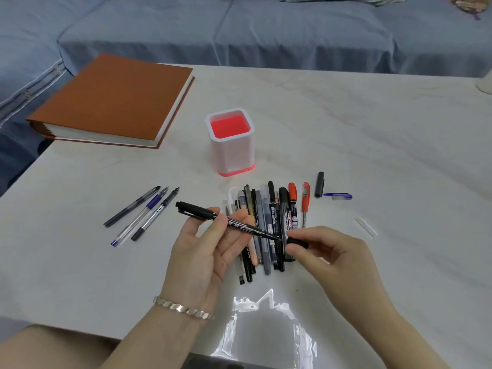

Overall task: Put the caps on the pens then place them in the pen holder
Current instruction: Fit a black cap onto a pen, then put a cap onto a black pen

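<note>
My left hand (205,249) holds a black marker pen (202,211) between thumb and fingers, its capped end up left and its bare tip pointing right. My right hand (324,251) pinches a small black cap (297,242) just right of that tip, almost touching it. Beneath both hands lies a pile of pens (269,222) in black, grey and red. The white pen holder (231,143) with a red inside stands upright behind the pile. Three uncapped pens (141,211) lie to the left.
A brown book (114,99) lies at the table's far left corner. A black cap (319,184), a blue cap (338,196) and a clear cap (367,227) lie right of the pile. A clear plastic sleeve (263,328) rests at the near edge. A blue sofa runs behind.
</note>
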Demonstrator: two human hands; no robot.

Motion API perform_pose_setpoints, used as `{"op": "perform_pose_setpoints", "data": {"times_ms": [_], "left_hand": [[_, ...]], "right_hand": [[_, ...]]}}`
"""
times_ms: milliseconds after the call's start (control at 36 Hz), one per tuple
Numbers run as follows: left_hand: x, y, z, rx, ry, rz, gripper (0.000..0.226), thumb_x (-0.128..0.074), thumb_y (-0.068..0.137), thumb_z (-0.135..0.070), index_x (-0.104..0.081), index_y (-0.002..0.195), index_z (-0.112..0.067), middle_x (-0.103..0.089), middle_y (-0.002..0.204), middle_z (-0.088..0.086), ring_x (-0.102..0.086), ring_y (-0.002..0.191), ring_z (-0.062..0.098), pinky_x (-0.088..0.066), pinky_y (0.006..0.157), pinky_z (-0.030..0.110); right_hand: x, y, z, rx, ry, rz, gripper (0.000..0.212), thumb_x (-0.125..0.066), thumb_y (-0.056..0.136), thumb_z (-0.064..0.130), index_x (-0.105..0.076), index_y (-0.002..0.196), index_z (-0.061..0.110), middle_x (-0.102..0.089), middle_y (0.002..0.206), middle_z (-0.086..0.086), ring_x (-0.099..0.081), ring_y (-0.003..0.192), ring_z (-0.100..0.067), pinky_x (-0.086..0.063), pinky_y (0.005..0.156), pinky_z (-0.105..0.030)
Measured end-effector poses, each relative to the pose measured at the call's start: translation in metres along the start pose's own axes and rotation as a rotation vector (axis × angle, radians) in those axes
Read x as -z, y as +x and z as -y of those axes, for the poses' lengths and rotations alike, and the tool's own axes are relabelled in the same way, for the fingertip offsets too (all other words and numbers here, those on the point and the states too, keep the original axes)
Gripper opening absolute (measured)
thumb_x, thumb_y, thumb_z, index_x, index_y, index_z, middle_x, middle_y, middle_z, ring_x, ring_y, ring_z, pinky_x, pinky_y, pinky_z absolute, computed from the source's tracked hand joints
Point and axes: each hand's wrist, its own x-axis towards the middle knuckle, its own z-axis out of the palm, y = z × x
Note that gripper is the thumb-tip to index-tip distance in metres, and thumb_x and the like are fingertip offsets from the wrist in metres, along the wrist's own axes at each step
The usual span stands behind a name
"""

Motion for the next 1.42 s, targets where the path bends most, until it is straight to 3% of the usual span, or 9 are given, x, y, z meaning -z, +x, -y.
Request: {"op": "perform_pose_setpoints", "data": {"times_ms": [167, 389, 639, 806, 889, 1000, 1083, 1167, 1417], "left_hand": [[-0.004, -0.007, 0.005, -0.036, 0.063, 0.033, 0.011, -0.050, 0.083, -0.003, -0.054, 0.078, -0.012, -0.073, 0.079, 0.015, -0.071, 0.074, 0.024, -0.057, 0.057, 0.025], [-0.004, -0.014, 0.010, -0.114, 0.140, 0.111, 0.014, -0.046, 0.082, 0.003, -0.051, 0.078, -0.009, -0.073, 0.076, 0.017, -0.071, 0.074, 0.026, -0.057, 0.060, 0.024], [0.002, -0.009, 0.020, -0.080, 0.168, 0.075, 0.012, -0.046, 0.085, 0.001, -0.050, 0.081, -0.009, -0.073, 0.074, 0.015, -0.071, 0.071, 0.023, -0.056, 0.058, 0.021], [0.012, 0.003, 0.027, -0.179, 0.753, 0.107, 0.011, -0.068, 0.076, -0.009, -0.061, 0.076, -0.017, -0.073, 0.071, 0.003, -0.068, 0.069, 0.017, -0.055, 0.067, 0.023], [0.014, 0.009, 0.023, -0.174, 0.934, 0.113, 0.003, -0.067, 0.077, -0.012, -0.065, 0.076, -0.014, -0.069, 0.071, -0.002, -0.064, 0.066, 0.006, -0.049, 0.059, 0.012], [0.039, 0.030, 0.007, -0.392, 1.289, 0.047, 0.007, -0.059, 0.084, -0.025, -0.063, 0.088, -0.021, -0.061, 0.097, -0.005, -0.057, 0.092, 0.007, -0.042, 0.080, 0.016], [0.069, 0.051, -0.010, -0.582, 1.525, -0.099, 0.019, -0.055, 0.085, -0.011, -0.061, 0.103, -0.006, -0.056, 0.114, 0.007, -0.051, 0.109, 0.021, -0.032, 0.092, 0.022], [0.093, 0.066, -0.022, -0.559, 1.577, -0.200, 0.026, -0.051, 0.083, 0.004, -0.059, 0.107, 0.003, -0.054, 0.121, 0.018, -0.048, 0.116, 0.031, -0.027, 0.094, 0.020], [0.111, 0.076, -0.021, -0.433, 1.724, -0.205, 0.027, -0.049, 0.081, 0.005, -0.058, 0.106, -0.001, -0.058, 0.097, 0.022, -0.054, 0.094, 0.037, -0.043, 0.078, 0.039]], "right_hand": [[-0.003, -0.001, 0.002, -0.011, 0.026, 0.005, 0.032, -0.075, 0.068, 0.006, -0.068, 0.068, 0.037, -0.064, 0.055, 0.024, -0.058, 0.056, 0.003, -0.041, 0.058, -0.003], [-0.004, -0.003, -0.004, 0.112, -0.087, -0.029, 0.045, -0.073, 0.070, 0.008, -0.065, 0.062, 0.051, -0.068, 0.069, 0.028, -0.066, 0.069, -0.001, -0.047, 0.067, -0.005], [-0.005, 0.003, -0.009, 0.144, -0.264, 0.100, 0.024, -0.067, 0.078, 0.012, -0.069, 0.081, 0.035, -0.068, 0.078, 0.014, -0.063, 0.068, -0.010, -0.050, 0.066, -0.020], [-0.017, 0.009, -0.020, 0.105, -0.442, 0.362, 0.011, -0.057, 0.086, 0.027, -0.066, 0.081, 0.024, -0.065, 0.072, 0.002, -0.053, 0.076, -0.012, -0.043, 0.072, -0.025], [-0.020, 0.012, -0.024, 0.120, -0.470, 0.341, 0.013, -0.056, 0.087, 0.028, -0.067, 0.082, 0.022, -0.061, 0.071, 0.004, -0.046, 0.084, -0.007, -0.036, 0.072, -0.013], [-0.018, 0.020, -0.027, 0.104, -0.479, 0.232, 0.020, -0.056, 0.087, 0.018, -0.064, 0.072, 0.007, -0.057, 0.064, -0.003, -0.046, 0.069, -0.012, -0.035, 0.062, -0.013], [-0.016, 0.029, -0.029, 0.088, -0.499, 0.139, 0.016, -0.058, 0.087, 0.019, -0.065, 0.096, 0.008, -0.057, 0.078, -0.006, -0.048, 0.071, -0.012, -0.036, 0.066, -0.008], [-0.017, 0.037, -0.028, 0.072, -0.461, 0.068, 0.042, -0.058, 0.086, 0.017, -0.051, 0.126, 0.027, -0.051, 0.076, 0.007, -0.048, 0.069, -0.005, -0.036, 0.065, -0.003], [-0.057, 0.054, -0.031, 0.130, -0.693, 0.180, 0.029, -0.050, 0.091, 0.024, -0.057, 0.118, 0.022, -0.052, 0.101, 0.000, -0.054, 0.094, -0.019, -0.039, 0.078, -0.024]]}}
